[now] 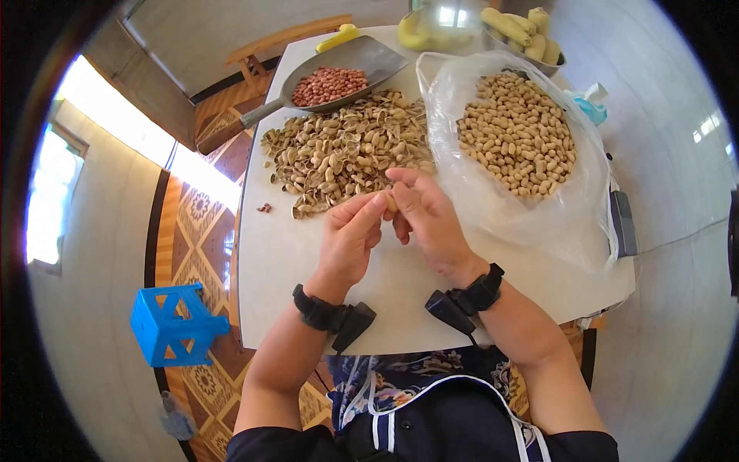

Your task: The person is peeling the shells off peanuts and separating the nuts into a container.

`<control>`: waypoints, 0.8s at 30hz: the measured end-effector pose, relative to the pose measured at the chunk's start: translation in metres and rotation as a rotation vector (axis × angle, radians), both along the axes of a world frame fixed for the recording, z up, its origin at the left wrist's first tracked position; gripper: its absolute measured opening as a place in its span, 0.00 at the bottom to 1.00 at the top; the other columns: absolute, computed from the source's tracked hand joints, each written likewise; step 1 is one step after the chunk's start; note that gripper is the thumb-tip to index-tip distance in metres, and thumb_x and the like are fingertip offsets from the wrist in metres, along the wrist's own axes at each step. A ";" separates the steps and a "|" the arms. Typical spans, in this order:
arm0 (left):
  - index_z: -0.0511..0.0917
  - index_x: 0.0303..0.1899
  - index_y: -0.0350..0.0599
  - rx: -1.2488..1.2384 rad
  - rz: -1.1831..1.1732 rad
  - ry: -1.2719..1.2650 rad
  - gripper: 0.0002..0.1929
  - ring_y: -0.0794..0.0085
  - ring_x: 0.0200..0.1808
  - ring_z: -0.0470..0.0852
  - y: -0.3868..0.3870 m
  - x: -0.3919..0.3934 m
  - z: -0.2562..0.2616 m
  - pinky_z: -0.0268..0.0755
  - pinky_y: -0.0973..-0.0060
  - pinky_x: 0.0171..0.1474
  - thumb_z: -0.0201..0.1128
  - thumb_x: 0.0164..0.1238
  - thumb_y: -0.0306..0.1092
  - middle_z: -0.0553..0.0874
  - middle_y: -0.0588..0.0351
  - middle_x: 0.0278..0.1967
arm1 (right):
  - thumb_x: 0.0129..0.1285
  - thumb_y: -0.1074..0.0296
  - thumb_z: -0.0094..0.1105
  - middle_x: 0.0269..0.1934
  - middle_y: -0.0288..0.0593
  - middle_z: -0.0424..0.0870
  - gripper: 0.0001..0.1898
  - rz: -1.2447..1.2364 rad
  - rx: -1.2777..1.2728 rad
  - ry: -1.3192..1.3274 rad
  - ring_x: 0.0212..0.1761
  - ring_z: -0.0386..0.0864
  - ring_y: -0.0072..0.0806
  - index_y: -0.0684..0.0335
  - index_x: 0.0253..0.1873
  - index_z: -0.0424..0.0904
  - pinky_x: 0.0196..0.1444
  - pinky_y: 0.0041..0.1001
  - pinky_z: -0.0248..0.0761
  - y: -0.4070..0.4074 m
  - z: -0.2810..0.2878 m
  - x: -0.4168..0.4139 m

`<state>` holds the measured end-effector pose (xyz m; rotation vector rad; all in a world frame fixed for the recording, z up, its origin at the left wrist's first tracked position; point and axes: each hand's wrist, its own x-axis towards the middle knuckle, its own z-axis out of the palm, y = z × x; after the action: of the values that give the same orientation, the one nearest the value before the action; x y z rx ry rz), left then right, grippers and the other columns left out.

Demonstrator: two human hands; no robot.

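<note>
A peanut in its shell (391, 203) is pinched between the fingertips of both hands, largely covered by them. My left hand (353, 235) grips it from the left, and my right hand (430, 222) from the right with the index finger raised. Just beyond my fingers spreads a heap of cracked peanut shells (346, 151). Right of the heap lies an opened clear plastic bag (462, 190) full of unshelled peanuts (519, 136). Behind the shells rests a metal scoop (378, 56) with a wooden-ended handle, holding shelled red peanut kernels (330, 85).
On the white table (277, 277), a few loose kernels (264, 208) lie left of the heap. At the back are a yellow banana-like object (338, 38) and a bowl (542, 64) of corn cobs. A tissue pack (590, 108) and black box (623, 222) sit rightward; a blue stool (173, 326) stands left.
</note>
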<state>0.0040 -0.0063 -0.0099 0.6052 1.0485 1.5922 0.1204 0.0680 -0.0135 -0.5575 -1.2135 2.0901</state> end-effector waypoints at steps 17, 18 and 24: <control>0.79 0.42 0.40 0.001 0.057 -0.135 0.10 0.90 0.18 0.61 0.001 0.013 -0.012 0.51 0.90 0.19 0.54 0.69 0.35 0.73 0.69 0.23 | 0.71 0.62 0.39 0.38 0.53 0.82 0.16 -0.337 0.468 -0.369 0.37 0.82 0.37 0.68 0.52 0.72 0.40 0.28 0.73 -0.014 0.000 -0.006; 0.78 0.41 0.41 0.007 0.027 -0.184 0.09 0.90 0.17 0.61 0.001 0.013 -0.011 0.51 0.90 0.18 0.54 0.70 0.35 0.74 0.68 0.23 | 0.71 0.62 0.39 0.38 0.53 0.82 0.16 -0.337 0.467 -0.369 0.37 0.82 0.37 0.68 0.52 0.72 0.40 0.28 0.73 -0.011 -0.002 -0.006; 0.76 0.40 0.42 -0.015 -0.012 -0.289 0.08 0.88 0.16 0.61 0.002 0.014 -0.003 0.51 0.89 0.18 0.51 0.70 0.34 0.75 0.64 0.24 | 0.71 0.63 0.40 0.30 0.46 0.82 0.15 -0.417 0.572 -0.315 0.30 0.80 0.29 0.64 0.52 0.73 0.34 0.26 0.72 -0.009 0.005 -0.003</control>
<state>0.0178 -0.0044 -0.0130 0.3567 0.8379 1.6041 0.1177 0.0585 -0.0081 -0.7973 -1.6249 1.2609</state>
